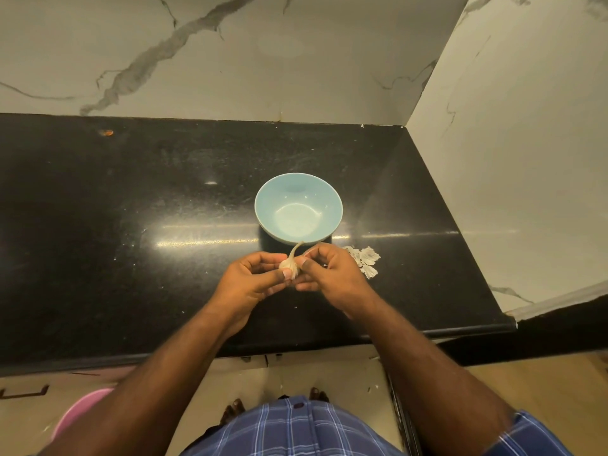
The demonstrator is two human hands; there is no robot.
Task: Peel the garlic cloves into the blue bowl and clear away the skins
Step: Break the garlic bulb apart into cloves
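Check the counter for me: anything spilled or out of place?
Only loose garlic skins piled on the black counter right of the hands, plus scattered white flecks. The blue bowl sits upright and empty.

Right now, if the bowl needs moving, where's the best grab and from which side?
Judging from this one view: pinch the round light-blue ceramic bowl at its far rim, coming from above. It sits upright, open and empty, and the rim is its only thin edge. The left hand and right hand, holding the garlic bulb, crowd the near side.

Warm, dim light glares in streaks off the black counter (131, 225); wide-angle edges bend, forearms blur.
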